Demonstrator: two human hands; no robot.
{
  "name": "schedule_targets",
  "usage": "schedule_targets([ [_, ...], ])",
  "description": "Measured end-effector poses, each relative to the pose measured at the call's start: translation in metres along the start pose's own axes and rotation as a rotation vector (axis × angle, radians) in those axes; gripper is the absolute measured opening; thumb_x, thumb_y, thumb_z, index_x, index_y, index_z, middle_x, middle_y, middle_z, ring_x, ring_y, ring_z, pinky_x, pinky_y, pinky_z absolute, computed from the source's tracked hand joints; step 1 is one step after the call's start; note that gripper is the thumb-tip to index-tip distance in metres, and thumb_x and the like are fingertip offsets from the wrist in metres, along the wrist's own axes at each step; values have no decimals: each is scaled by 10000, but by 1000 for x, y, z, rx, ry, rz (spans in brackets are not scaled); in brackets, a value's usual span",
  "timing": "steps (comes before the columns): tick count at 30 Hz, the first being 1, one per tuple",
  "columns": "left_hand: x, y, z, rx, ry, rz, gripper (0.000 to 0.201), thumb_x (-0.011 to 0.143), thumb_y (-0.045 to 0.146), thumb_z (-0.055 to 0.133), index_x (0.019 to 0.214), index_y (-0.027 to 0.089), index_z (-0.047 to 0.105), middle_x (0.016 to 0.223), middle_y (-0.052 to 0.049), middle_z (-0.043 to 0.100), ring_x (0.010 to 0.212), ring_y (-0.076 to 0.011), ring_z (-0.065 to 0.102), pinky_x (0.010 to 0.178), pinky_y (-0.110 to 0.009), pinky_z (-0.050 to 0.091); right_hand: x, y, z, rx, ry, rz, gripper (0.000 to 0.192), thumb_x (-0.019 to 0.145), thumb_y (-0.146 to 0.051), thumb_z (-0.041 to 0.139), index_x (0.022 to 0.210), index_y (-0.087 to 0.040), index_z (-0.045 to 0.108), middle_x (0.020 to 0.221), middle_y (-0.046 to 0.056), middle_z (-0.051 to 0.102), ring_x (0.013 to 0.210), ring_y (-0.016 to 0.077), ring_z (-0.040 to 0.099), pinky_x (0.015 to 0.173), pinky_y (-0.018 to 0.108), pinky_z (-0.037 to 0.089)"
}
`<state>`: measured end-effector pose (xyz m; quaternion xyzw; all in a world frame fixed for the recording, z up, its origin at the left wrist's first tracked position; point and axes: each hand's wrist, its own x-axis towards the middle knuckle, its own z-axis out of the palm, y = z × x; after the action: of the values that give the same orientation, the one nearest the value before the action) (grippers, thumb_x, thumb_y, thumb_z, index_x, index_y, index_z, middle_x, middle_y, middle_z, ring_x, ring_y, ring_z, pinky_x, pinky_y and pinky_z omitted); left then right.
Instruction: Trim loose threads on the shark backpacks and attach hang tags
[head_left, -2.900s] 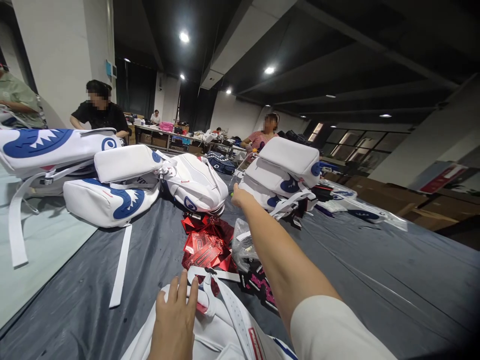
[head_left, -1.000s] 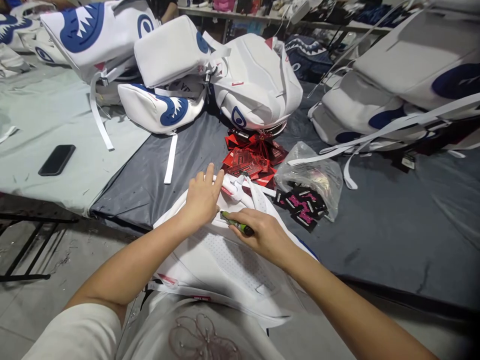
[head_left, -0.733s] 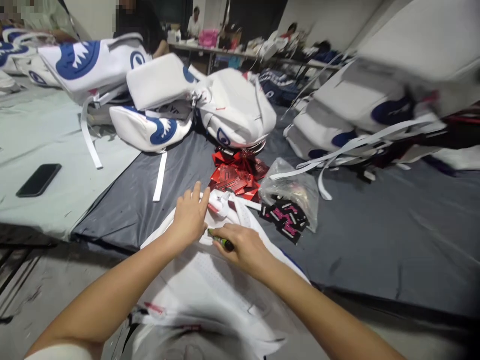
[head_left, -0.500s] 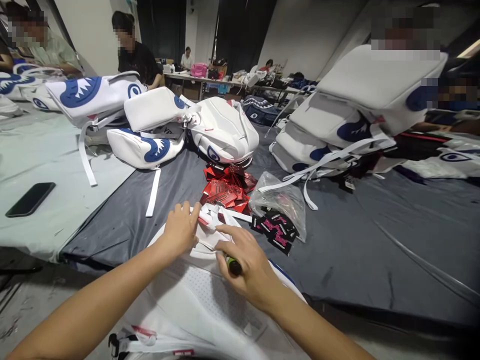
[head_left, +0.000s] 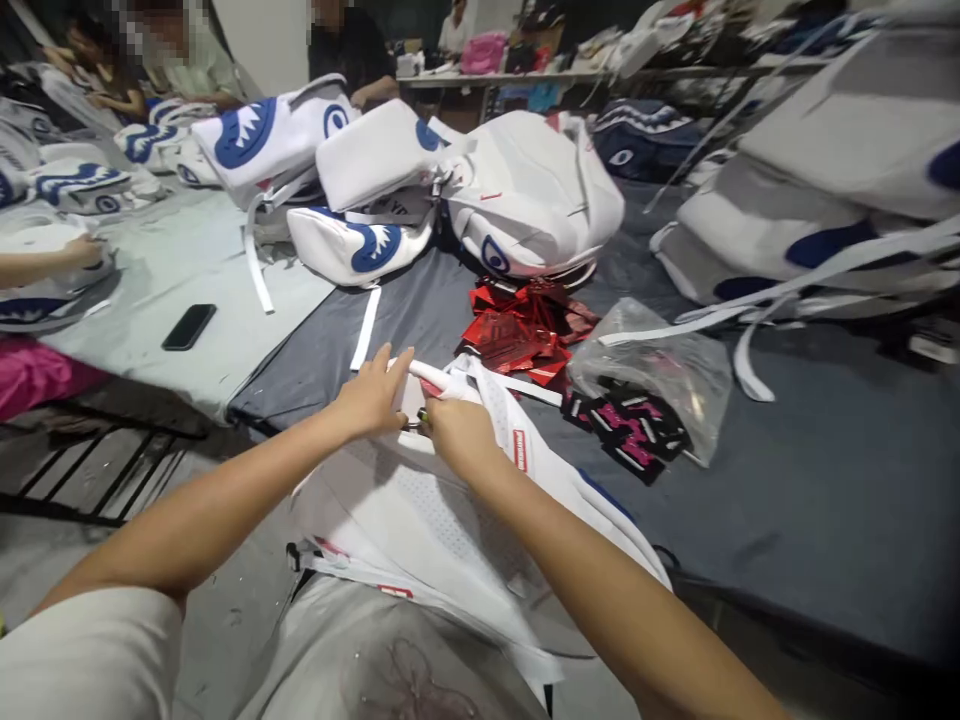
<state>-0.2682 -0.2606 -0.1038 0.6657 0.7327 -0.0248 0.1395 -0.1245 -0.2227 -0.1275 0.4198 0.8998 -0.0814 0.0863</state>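
Note:
A white backpack (head_left: 442,500) lies in front of me, over the near table edge and against my lap, with its mesh back panel up. My left hand (head_left: 375,395) pinches the top edge of the backpack, fingers over it and thumb below. Closed at the same edge, my right hand (head_left: 469,435) grips a small tool (head_left: 424,420) with a green and dark handle; most of it is hidden by the fingers, so its kind is unclear. Just beyond the hands lie red hang tags (head_left: 517,335) and a white strap (head_left: 532,388).
Black-and-pink tags (head_left: 634,430) spill from a clear plastic bag (head_left: 697,370) at right. White backpacks (head_left: 540,190) sit behind, with a tall backpack stack (head_left: 810,200) at right. A phone (head_left: 190,327) lies on the pale tabletop. Co-workers (head_left: 352,50) sit across and at left.
My view has swung left and down, so the table things sit further right. My right hand has turned and moved closer to my left at the backpack's top edge, with the tool between them.

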Motion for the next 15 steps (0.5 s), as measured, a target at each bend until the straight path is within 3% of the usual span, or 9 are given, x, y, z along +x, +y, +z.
schedule_targets([
  [3,1,-16,-11,-143,-91,10,1021,816,314,703,1583,272,31,1625,-164,236,1443,-294,379,1077,-379,416,-3,-2,3,1,6,26,246,975,-196,481,1051,-118,701,971,169,738,949,287,718,747,325,526],
  [7,6,-22,-19,-64,-114,47,954,822,274,697,1578,269,115,1516,-136,443,1329,-276,519,1003,-348,463,-8,-5,5,-12,18,60,240,984,-192,468,1028,-125,693,966,156,739,939,279,719,741,314,521],
  [9,10,-20,-16,3,-52,118,956,816,278,712,1577,262,133,1557,-142,389,1383,-293,456,1038,-368,444,-7,-5,7,-25,26,63,248,982,-165,448,1032,-121,686,967,159,738,922,272,722,734,304,520],
  [12,15,-12,-8,35,8,239,1082,785,297,754,1588,240,32,1649,-171,171,1485,-331,266,1112,-410,385,-2,-3,10,-43,49,20,276,979,-141,410,1066,-124,672,926,163,735,909,271,727,729,297,519],
  [15,17,-7,0,82,-53,167,1226,737,261,780,1579,241,-110,1670,-185,10,1459,-390,269,1044,-451,449,7,-2,13,-44,74,-71,275,970,-147,422,1111,-129,657,917,171,731,929,280,722,755,306,520],
])
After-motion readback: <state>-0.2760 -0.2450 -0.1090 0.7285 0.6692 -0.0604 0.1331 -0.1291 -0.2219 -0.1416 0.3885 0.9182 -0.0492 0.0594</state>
